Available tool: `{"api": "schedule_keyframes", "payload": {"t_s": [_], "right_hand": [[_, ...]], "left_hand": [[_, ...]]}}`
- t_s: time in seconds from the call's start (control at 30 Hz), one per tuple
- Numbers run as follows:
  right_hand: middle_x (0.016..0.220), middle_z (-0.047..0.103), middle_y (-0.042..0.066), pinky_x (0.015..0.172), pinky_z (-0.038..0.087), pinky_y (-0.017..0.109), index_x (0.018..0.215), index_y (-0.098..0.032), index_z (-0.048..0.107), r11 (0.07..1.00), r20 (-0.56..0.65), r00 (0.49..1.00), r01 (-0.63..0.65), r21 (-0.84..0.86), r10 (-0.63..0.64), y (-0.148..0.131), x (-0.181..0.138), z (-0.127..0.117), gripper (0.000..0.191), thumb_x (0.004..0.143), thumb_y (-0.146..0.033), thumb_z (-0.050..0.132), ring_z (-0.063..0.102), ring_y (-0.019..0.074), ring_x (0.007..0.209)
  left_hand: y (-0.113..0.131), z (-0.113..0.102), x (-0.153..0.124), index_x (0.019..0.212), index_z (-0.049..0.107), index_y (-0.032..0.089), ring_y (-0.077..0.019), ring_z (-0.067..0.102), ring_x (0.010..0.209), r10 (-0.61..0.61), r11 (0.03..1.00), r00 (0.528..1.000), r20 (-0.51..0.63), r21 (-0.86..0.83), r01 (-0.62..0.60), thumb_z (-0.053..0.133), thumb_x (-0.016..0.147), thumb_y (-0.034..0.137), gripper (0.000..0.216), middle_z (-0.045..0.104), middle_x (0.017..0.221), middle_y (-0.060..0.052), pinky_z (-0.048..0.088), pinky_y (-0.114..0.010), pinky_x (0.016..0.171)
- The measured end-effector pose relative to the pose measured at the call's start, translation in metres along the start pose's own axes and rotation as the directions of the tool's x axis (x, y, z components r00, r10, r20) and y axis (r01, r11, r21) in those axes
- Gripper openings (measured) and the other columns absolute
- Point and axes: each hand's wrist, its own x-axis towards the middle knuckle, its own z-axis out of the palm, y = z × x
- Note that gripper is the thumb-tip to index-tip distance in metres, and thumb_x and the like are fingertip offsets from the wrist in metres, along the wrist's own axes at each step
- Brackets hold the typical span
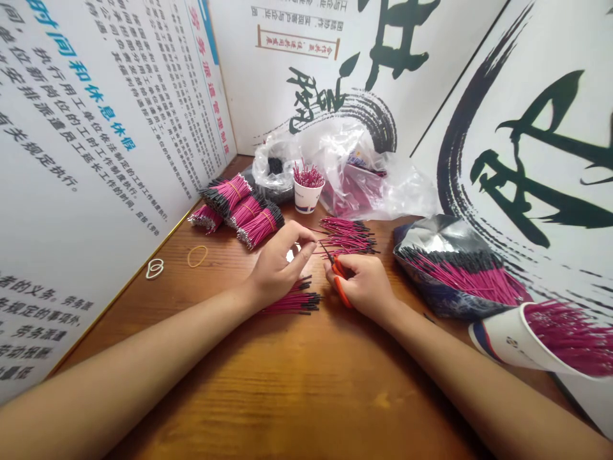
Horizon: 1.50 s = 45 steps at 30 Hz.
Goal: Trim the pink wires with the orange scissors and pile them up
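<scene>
My left hand point(280, 262) hovers above a small loose pile of pink wires with black ends point(294, 300), its fingers pinched together around something thin that I cannot make out. My right hand point(364, 284) is closed on orange-handled scissors point(339, 276), whose blades point up and left toward the left fingertips. Just beyond both hands lies another loose heap of pink wires point(347, 235) on the wooden table point(297, 383).
Banded bundles of pink wires point(242, 207) lie at the back left. A paper cup of wires point(307, 188) and clear plastic bags point(354, 169) stand behind. A silver bag of wires point(454, 271) and a tipped cup point(541, 338) sit right. Rubber bands point(197, 255) lie left. Printed boards wall the table.
</scene>
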Motion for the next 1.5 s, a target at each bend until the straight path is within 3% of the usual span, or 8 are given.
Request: {"api": "schedule_keyframes", "payload": {"t_s": [0.73, 1.5], "right_hand": [[0.049, 0.036, -0.004, 0.052, 0.023, 0.025, 0.053, -0.020, 0.030, 1.000, -0.002, 1.000, 0.006, -0.004, -0.006, -0.0007, 0.0009, 0.0003, 0.038, 0.080, -0.029, 0.056, 0.030, 0.0098, 0.050], [0.052, 0.028, -0.004, 0.051, 0.020, 0.026, 0.054, -0.020, 0.029, 0.999, 0.007, 0.999, -0.032, 0.036, 0.032, -0.0005, 0.0011, 0.0005, 0.039, 0.081, -0.030, 0.055, 0.028, 0.0093, 0.049]], "left_hand": [[-0.0025, 0.0012, -0.0011, 0.090, 0.055, 0.018, -0.0122, 0.053, 0.074, 0.004, 1.000, 1.000, 0.000, 0.000, -0.004, 0.053, 0.094, 0.021, 0.006, 0.056, 0.083, -0.001, 0.044, -0.025, 0.067], [-0.0044, 0.0020, -0.0022, 0.089, 0.054, 0.017, -0.0113, 0.049, 0.071, -0.022, 1.000, 1.000, 0.011, -0.007, 0.022, 0.052, 0.095, 0.022, 0.008, 0.052, 0.081, 0.001, 0.040, -0.025, 0.064]]}}
